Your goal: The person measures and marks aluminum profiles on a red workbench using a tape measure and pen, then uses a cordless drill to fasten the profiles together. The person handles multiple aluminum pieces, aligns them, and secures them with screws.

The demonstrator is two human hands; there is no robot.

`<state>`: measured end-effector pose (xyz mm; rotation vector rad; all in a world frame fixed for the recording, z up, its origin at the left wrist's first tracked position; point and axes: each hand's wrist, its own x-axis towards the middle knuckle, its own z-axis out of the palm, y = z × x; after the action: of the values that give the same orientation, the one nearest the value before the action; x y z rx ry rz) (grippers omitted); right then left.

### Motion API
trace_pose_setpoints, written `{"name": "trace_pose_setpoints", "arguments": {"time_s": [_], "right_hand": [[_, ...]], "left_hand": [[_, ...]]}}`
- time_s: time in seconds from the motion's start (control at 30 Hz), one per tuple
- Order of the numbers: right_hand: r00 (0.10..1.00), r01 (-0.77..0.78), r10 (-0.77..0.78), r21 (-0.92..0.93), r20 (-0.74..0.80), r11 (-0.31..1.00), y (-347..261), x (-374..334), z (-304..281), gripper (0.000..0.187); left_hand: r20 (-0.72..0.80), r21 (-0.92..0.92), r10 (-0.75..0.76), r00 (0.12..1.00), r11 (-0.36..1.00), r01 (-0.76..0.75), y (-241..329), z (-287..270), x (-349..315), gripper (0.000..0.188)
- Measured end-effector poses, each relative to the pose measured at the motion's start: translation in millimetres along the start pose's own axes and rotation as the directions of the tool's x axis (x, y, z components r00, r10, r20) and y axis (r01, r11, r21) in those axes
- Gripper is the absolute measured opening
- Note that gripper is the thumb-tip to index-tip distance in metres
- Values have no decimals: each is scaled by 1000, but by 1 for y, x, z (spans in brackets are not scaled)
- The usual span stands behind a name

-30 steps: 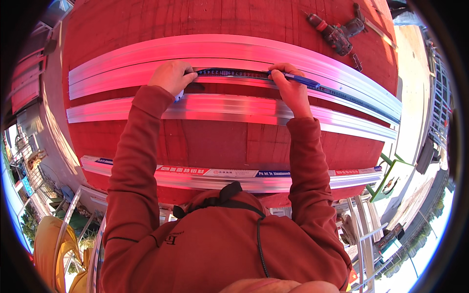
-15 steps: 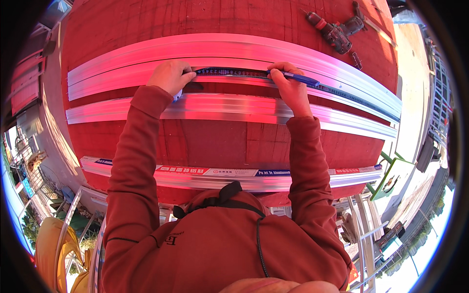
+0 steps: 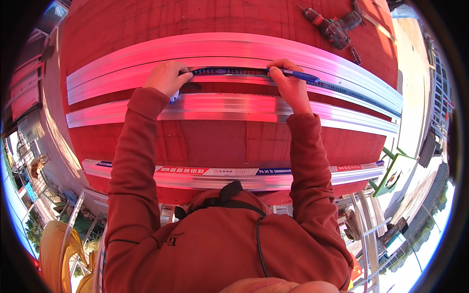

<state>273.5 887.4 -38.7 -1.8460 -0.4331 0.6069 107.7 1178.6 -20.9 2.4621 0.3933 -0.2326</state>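
Observation:
A dark tape measure blade (image 3: 234, 72) lies stretched along the far pair of silvery aluminium profiles (image 3: 210, 51), running off to the right. My left hand (image 3: 168, 78) is closed round the tape measure at the blade's left part; a bit of its white and blue case (image 3: 174, 97) shows below the palm. My right hand (image 3: 291, 84) grips a blue pen (image 3: 302, 75), its tip pointing left at the blade's edge. The fingers of that hand rest by the profile. Nearer to me lies another aluminium profile (image 3: 220, 108), parallel to the first ones.
A red-surfaced table (image 3: 210, 141) carries everything. At its far right lie a cordless drill (image 3: 332, 29) and a hammer-like tool with a wooden handle (image 3: 376, 24). Along the near edge runs a labelled aluminium profile (image 3: 234, 181). A green-framed board (image 3: 394, 175) stands off the right corner.
My left hand has shifted very slightly left along with the tape. The right hand and pen keep almost the same place; the whole view has tilted a little.

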Motion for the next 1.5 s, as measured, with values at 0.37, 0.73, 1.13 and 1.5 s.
{"name": "trace_pose_setpoints", "arguments": {"time_s": [0.37,0.73,1.13,1.5], "right_hand": [[999,43,-42,47,-17,998,1,-1,4,16],[999,42,-42,4,0,999,0,-1,4,16],[999,31,-31,13,-21,999,-3,-2,6,14],[999,25,-25,-1,-34,1000,-7,-3,7,16]], "left_hand": [[79,42,-80,994,996,77,11,-9,1,22],[66,44,-72,995,997,69,5,-5,1,22],[0,23,2,1000,1000,-2,2,-2,1,21],[17,8,-36,999,999,36,6,-4,0,20]]}}
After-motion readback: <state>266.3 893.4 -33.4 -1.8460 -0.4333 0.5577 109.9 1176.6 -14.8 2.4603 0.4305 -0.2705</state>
